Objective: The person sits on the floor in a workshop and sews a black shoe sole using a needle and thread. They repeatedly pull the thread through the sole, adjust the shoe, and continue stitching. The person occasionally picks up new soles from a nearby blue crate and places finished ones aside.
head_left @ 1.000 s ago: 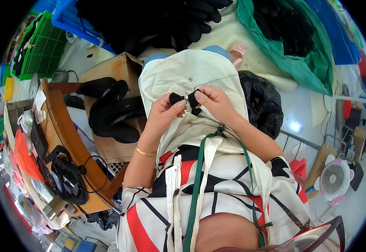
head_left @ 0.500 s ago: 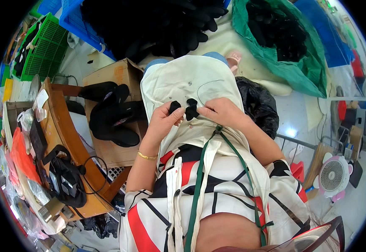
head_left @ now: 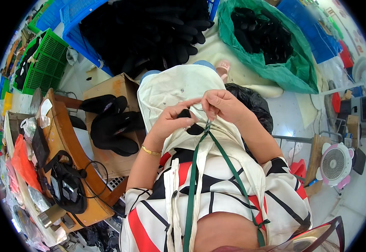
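My left hand [head_left: 171, 121] is closed on a small black fabric piece [head_left: 195, 129], which folds over the fingers and hangs below them above my lap. To its right my right hand [head_left: 223, 106] is in a pinch, its fingertips near those of the left. What the pinch holds is too small to make out. Just under the right fingers, a small metal tool like thread snips [head_left: 208, 125] hangs on a green cord [head_left: 195, 164] worn round my neck. A cream apron [head_left: 176, 86] covers my lap beneath both hands.
Black fabric pieces fill a blue crate [head_left: 75, 25] and a green sack [head_left: 305, 71] ahead. At left, black items lie on a cardboard box [head_left: 111, 161] beside a wooden table [head_left: 71, 138] with a black bag [head_left: 67, 185]. A fan [head_left: 335, 164] stands at right.
My right hand has let go of the black piece and moved up and right into a pinch by the metal tool. The left still holds the piece. The whole view has shifted slightly.
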The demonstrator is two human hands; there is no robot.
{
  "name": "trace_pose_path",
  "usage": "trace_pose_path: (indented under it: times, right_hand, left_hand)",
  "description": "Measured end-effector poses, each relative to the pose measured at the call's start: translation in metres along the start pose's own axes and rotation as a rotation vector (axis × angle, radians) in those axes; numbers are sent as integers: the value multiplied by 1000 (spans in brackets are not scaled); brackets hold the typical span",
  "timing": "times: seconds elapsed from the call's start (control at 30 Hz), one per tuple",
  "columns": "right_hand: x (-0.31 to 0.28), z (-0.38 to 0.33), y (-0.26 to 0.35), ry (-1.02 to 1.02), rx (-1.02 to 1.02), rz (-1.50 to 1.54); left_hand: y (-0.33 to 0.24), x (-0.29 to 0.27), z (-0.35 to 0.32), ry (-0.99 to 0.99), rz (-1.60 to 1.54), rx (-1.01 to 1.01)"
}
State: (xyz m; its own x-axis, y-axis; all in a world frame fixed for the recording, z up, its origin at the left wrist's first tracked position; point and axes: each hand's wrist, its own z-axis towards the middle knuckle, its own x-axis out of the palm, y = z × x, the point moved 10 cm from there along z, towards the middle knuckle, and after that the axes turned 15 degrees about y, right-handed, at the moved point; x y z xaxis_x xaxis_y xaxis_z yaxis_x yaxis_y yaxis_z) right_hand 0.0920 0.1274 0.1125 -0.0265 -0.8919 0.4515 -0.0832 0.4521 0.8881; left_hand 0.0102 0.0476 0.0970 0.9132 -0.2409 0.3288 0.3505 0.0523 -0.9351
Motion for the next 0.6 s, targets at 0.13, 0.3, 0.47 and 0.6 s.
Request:
trace_pose_path:
  times: [0.13, 0.3, 0.47, 0.6]
  right_hand:
    - [-22, -11, 6, -232, 56, -239]
    - [-27, -11, -5, -370, -157, -283]
    - [8, -2, -13, -355, -128, -368]
    - [7, -14, 2, -411, -206, -544]
  left_hand:
    - [31, -17, -13, -211, -59, -138]
    - [8, -38, -32, -605, -58, 66]
    - [10, -14, -34, -574, -80, 87]
    - [13, -4, -27, -518, -75, -18]
